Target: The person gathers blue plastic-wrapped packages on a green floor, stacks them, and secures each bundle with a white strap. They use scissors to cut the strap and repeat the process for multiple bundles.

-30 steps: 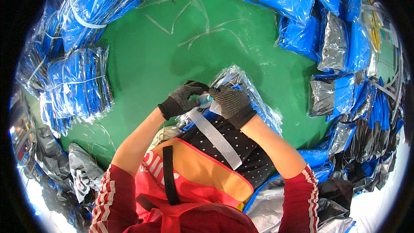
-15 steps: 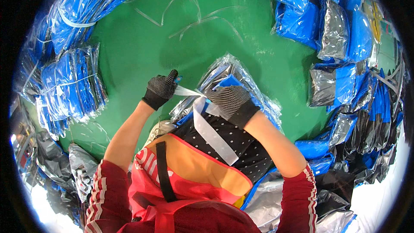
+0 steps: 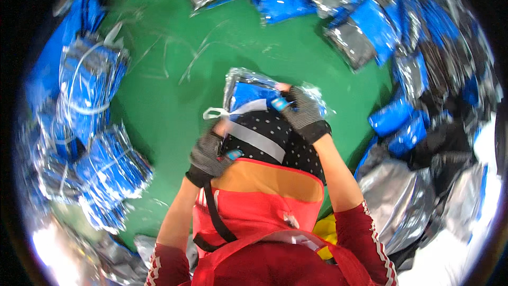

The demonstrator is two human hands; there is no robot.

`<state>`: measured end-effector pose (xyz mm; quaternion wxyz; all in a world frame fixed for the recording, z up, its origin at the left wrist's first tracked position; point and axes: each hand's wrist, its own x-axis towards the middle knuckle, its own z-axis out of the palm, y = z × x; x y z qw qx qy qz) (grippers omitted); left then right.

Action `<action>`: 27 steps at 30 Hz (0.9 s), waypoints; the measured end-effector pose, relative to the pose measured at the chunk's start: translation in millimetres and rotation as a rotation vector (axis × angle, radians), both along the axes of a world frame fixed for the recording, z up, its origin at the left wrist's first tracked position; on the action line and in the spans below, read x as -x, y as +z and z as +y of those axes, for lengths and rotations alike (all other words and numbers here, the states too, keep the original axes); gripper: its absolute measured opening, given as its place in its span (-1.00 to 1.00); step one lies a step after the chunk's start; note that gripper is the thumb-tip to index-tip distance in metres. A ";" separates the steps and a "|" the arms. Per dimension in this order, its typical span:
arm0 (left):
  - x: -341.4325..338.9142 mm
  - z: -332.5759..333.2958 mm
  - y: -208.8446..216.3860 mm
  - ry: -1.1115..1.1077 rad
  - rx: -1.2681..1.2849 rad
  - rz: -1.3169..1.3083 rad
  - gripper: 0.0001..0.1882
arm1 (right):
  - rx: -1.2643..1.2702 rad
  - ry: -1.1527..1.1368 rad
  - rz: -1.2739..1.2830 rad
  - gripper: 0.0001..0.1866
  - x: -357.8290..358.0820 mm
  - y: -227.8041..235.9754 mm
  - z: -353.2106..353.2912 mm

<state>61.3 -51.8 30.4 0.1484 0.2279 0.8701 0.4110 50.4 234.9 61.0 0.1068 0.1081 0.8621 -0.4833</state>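
A bundle of blue pieces in clear plastic lies in front of me, partly over my black polka-dot clothing. A white strap crosses the bundle and ends in a small loop at its left edge. My right hand, in a grey-black glove, is closed on the bundle's right side, thumb on top. My left hand, gloved likewise, is at the near left, just below the loop. Its fingertips are blurred, and what they grip is unclear. Something blue shows on each thumb.
Strapped stacks of blue packages stand on the green floor at left. More blue and grey packages lie along the far and right sides. Silver-grey sheeting lies near right. Loose clear strips lie ahead.
Before, both hands pulled at the white strap above the bundle. Now the strap has a loop, my right hand is on the bundle's right side, and my left has come nearer. The view has turned.
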 end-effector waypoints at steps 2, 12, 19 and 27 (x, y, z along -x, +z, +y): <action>12.2 19.9 29.3 -0.286 0.104 -0.012 -0.69 | -0.218 -0.229 0.080 -0.73 -42.6 10.5 44.1; 78.7 65.2 15.8 -0.688 -0.036 0.106 -0.73 | -0.559 -0.750 -0.677 -0.65 -313.1 -128.4 153.8; 18.7 -96.6 -14.8 -0.598 0.754 -0.149 -0.72 | -0.803 -1.137 -0.423 -0.55 -442.3 -186.5 86.2; 9.5 15.3 -29.3 -0.165 0.126 0.285 -0.36 | -0.689 -0.996 -0.786 -0.56 -461.2 -215.8 132.4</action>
